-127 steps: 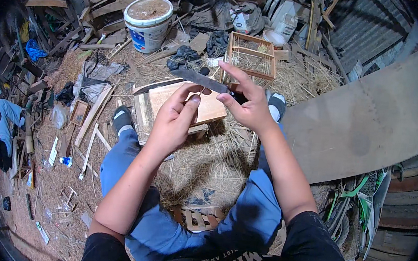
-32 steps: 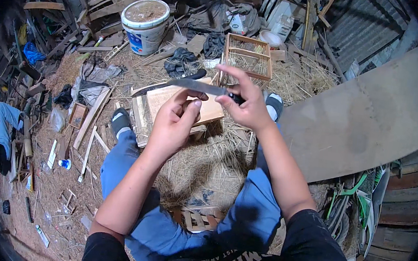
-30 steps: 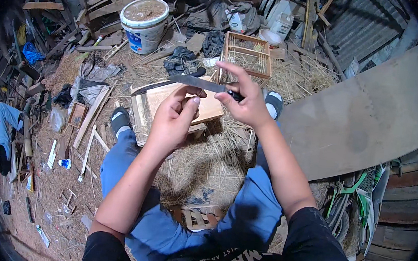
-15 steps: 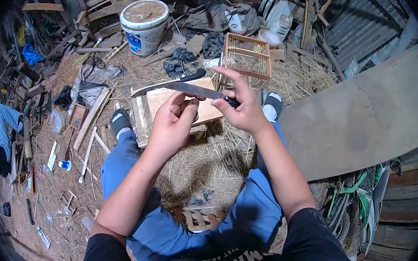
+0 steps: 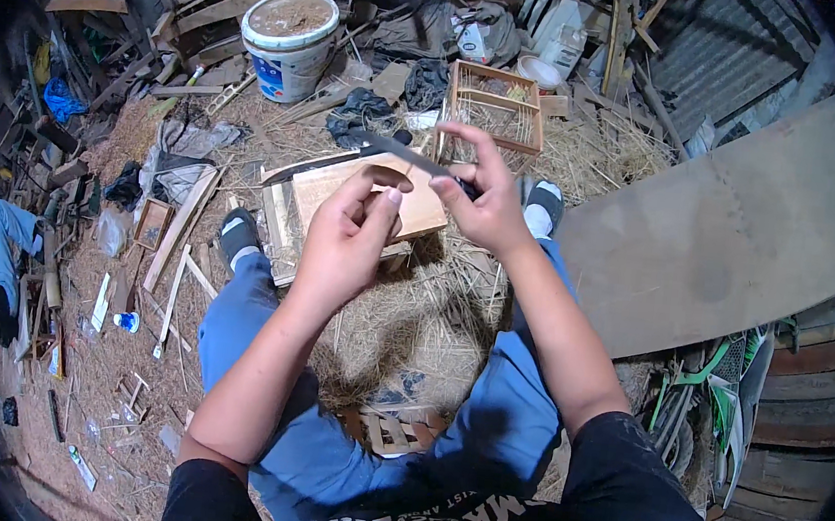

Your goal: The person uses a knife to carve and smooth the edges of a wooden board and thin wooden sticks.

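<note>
My right hand [image 5: 479, 196] holds a knife [image 5: 398, 153] with a dark handle, its forefinger raised and its blade slanting up to the left, over the fingertips of my left hand. My left hand [image 5: 356, 224] is closed in a pinch on what looks like a thin sliver of wood, mostly hidden by the fingers. Below both hands a pale wooden board [image 5: 323, 196] rests on a low stack of wood between my feet. A second long dark blade [image 5: 311, 168] lies along its far edge.
Beyond are a white bucket [image 5: 285, 57] and a slatted wooden box [image 5: 499, 93]. A broad sheet [image 5: 700, 248] fills the right side, above green-and-white bike parts [image 5: 711, 399]. Another person [image 5: 7, 241] is at the far left. Straw, offcuts [image 5: 184, 228] and rags litter the ground.
Since half a second ago, the knife in my right hand has risen and tilted, its tip lifting away from my left fingers. My left hand stays nearly in place.
</note>
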The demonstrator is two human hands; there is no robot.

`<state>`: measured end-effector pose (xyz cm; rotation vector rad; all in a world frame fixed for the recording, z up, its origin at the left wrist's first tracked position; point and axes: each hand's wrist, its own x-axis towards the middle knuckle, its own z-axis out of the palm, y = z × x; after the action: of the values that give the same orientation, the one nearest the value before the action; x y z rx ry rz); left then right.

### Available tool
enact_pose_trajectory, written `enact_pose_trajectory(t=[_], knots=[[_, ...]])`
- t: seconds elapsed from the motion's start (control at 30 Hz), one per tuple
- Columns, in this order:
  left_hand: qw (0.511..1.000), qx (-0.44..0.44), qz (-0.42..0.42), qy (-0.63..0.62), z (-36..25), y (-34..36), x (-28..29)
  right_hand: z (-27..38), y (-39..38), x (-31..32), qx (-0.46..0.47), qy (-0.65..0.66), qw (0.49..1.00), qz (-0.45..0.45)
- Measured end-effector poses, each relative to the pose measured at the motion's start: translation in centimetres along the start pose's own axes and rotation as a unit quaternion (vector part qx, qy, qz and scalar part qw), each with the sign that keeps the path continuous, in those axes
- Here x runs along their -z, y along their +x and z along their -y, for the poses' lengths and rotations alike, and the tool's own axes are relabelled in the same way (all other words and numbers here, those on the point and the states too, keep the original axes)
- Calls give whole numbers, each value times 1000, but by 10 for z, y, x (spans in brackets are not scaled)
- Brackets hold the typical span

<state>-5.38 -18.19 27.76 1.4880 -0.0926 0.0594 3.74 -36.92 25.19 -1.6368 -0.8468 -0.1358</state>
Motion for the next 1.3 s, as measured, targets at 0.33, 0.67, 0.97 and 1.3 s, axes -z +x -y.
enact_pose_trajectory(t=[0.33,0.67,0.97,1.3], knots=[[997,57,-33,-29,6,20,26,-21,5,-22,-100,-133,981,-100],[997,57,-41,-38,3,15,29,-19,5,-1,-128,-86,981,-115],[996,46,21,-70,3,14,28,-16,21,-7,-159,-139,968,-138],[947,-188,-122,-229,11,38,56,-42,9,-12,-294,58,940,-164]])
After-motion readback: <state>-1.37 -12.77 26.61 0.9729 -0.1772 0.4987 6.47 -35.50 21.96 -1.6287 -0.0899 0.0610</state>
